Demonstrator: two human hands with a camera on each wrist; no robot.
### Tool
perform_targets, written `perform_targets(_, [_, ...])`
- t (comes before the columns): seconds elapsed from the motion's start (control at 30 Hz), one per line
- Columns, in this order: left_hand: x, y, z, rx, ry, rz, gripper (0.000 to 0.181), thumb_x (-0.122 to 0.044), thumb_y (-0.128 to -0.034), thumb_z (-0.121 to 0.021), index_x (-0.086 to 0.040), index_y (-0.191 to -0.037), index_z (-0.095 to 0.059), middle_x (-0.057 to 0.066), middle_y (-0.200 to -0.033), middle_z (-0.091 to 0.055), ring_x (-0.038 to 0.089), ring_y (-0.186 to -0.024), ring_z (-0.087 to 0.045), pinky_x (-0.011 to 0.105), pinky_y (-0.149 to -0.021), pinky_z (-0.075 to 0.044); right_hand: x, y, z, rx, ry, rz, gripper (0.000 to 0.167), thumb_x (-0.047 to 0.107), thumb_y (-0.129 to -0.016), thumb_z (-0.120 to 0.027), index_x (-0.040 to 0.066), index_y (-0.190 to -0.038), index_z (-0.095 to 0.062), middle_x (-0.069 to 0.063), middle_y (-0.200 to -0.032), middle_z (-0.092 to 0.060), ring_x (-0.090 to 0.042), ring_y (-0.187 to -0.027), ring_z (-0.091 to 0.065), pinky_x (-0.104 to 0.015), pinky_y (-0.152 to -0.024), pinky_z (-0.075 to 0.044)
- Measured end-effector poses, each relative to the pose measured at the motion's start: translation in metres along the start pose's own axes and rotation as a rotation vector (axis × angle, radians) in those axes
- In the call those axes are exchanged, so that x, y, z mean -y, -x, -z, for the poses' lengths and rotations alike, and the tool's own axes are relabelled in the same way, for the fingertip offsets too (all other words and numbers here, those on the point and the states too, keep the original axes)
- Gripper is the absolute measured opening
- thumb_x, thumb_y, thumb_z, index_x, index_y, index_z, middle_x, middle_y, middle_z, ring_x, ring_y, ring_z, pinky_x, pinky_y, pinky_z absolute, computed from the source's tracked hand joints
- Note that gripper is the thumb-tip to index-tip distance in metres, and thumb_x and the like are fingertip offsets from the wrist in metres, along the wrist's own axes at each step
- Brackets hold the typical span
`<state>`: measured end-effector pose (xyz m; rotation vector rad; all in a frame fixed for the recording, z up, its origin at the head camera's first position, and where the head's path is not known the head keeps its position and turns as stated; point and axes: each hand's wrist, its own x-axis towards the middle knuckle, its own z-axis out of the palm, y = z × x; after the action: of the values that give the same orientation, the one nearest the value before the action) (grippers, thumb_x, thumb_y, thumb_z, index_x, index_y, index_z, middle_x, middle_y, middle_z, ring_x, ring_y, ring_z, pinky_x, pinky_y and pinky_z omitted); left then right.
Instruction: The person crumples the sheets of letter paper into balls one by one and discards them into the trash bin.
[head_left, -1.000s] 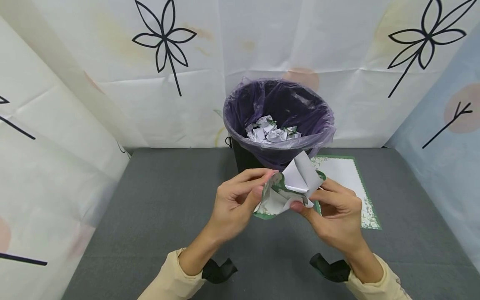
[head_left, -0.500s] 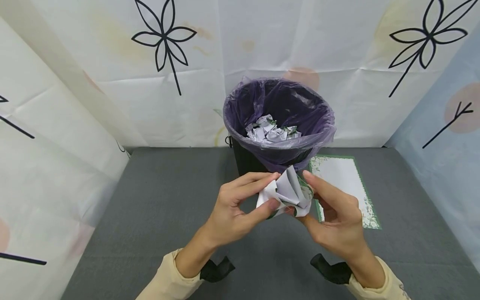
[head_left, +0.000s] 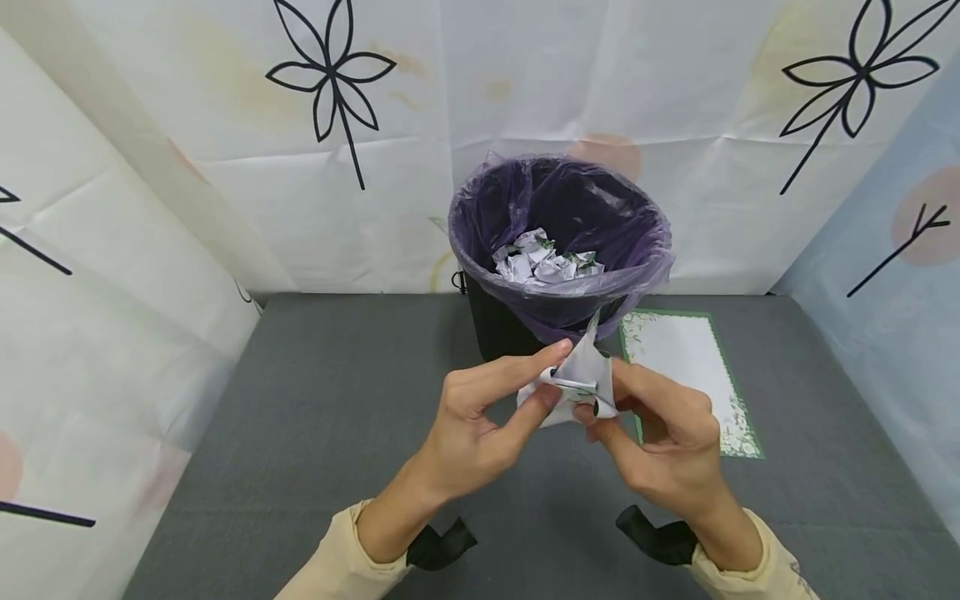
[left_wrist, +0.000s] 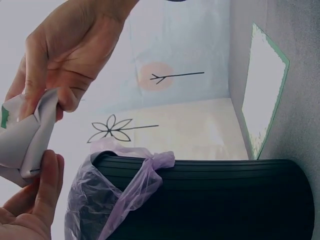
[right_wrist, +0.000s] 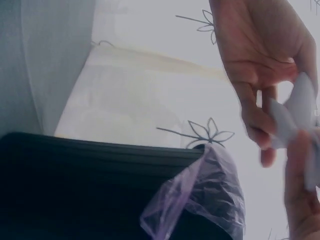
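Observation:
Between both hands is a partly crumpled sheet of white paper (head_left: 581,375) with some green print, held in the air just in front of the bin. My left hand (head_left: 480,417) pinches its left side between thumb and fingers. On the right side, my right hand (head_left: 663,425) grips it with thumb and curled fingers. In the left wrist view the folded paper (left_wrist: 25,135) shows creases and a small green patch. The right wrist view has the paper (right_wrist: 300,107) blurred and partly covered by fingers.
Behind the hands stands a black bin (head_left: 498,325) lined with a purple plastic bag (head_left: 645,225). Several crumpled papers (head_left: 540,260) lie inside. A flat white sheet with a green floral border (head_left: 675,350) rests on the grey table (head_left: 337,400), right of the bin.
The paper has become smaller and more folded as the hands turned and squeezed it. Both hands shifted their fingers on it and stay in about the same place.

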<state>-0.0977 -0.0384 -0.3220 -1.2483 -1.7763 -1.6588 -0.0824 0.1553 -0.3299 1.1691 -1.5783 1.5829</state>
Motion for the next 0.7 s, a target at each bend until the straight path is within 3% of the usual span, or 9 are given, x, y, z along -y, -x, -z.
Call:
perform_targets(0.1, [0.000, 0.002, -0.001, 0.014, -0.003, 0.030, 0.032, 0.008, -0.0958, -0.061, 0.005, -0.128, -0.067, 0.015, -0.115, -0.073, 0.018, -0.098, -0.070, 0.034, -0.081, -0.058, 0.001, 0.001, 0.003, 0.088, 0.066, -0.048, 0.060, 0.006, -0.097, -0.069, -0.010, -0.147, -0.040, -0.014, -0.076, -0.060, -0.014, -0.063, -0.061, -0.020, -0.056, -0.055])
perform_targets(0.2, [0.000, 0.004, -0.002, 0.022, -0.003, 0.055, 0.030, 0.009, -0.0962, -0.060, 0.006, -0.125, -0.068, 0.014, -0.114, -0.073, 0.019, -0.100, -0.070, 0.035, -0.085, -0.058, 0.001, 0.002, 0.005, 0.156, 0.073, -0.070, 0.062, 0.006, -0.100, -0.064, -0.004, -0.154, -0.034, -0.014, -0.078, -0.058, -0.016, -0.066, -0.060, -0.020, -0.057, -0.055])
perform_targets(0.3, [-0.001, 0.006, -0.001, 0.040, -0.016, 0.082, 0.032, 0.008, -0.0964, -0.059, 0.005, -0.127, -0.068, 0.013, -0.114, -0.072, 0.018, -0.100, -0.069, 0.033, -0.084, -0.058, 0.002, 0.001, 0.007, 0.176, 0.061, -0.108, 0.058, 0.006, -0.101, -0.063, -0.008, -0.150, -0.037, -0.016, -0.081, -0.060, -0.016, -0.067, -0.061, -0.021, -0.057, -0.056])
perform_targets(0.4, [-0.003, 0.007, 0.002, 0.096, -0.042, 0.086, 0.036, 0.001, -0.0970, -0.060, 0.004, -0.133, -0.064, 0.011, -0.119, -0.069, 0.016, -0.100, -0.066, 0.029, -0.083, -0.057, 0.003, -0.001, 0.010, 0.170, 0.048, -0.138, 0.056, 0.006, -0.100, -0.063, -0.015, -0.145, -0.037, -0.015, -0.080, -0.060, -0.016, -0.064, -0.063, -0.021, -0.056, -0.056])
perform_targets(0.53, [-0.005, 0.006, 0.008, 0.202, -0.095, 0.027, 0.055, -0.013, -0.0931, -0.072, 0.003, -0.143, -0.055, 0.012, -0.125, -0.063, 0.017, -0.109, -0.062, 0.028, -0.089, -0.054, 0.003, -0.003, 0.013, 0.150, 0.049, -0.138, 0.050, 0.006, -0.099, -0.065, -0.019, -0.138, -0.044, -0.014, -0.079, -0.060, -0.013, -0.063, -0.064, -0.021, -0.056, -0.056])
perform_targets(0.63, [-0.006, 0.004, 0.011, 0.256, -0.155, -0.015, 0.073, -0.018, -0.0858, -0.083, 0.002, -0.147, -0.049, 0.012, -0.128, -0.060, 0.017, -0.113, -0.060, 0.027, -0.093, -0.053, 0.002, -0.004, 0.013, 0.116, 0.050, -0.101, 0.034, 0.004, -0.097, -0.067, -0.020, -0.120, -0.058, -0.014, -0.078, -0.060, -0.013, -0.065, -0.063, -0.020, -0.057, -0.055])
perform_targets(0.7, [-0.005, 0.003, 0.013, 0.272, -0.195, -0.030, 0.076, -0.014, -0.0839, -0.085, 0.002, -0.148, -0.048, 0.013, -0.128, -0.060, 0.018, -0.113, -0.060, 0.026, -0.094, -0.052, 0.001, -0.004, 0.012, 0.093, 0.044, -0.077, 0.027, 0.003, -0.096, -0.068, -0.020, -0.110, -0.063, -0.014, -0.078, -0.059, -0.014, -0.066, -0.064, -0.019, -0.057, -0.055])
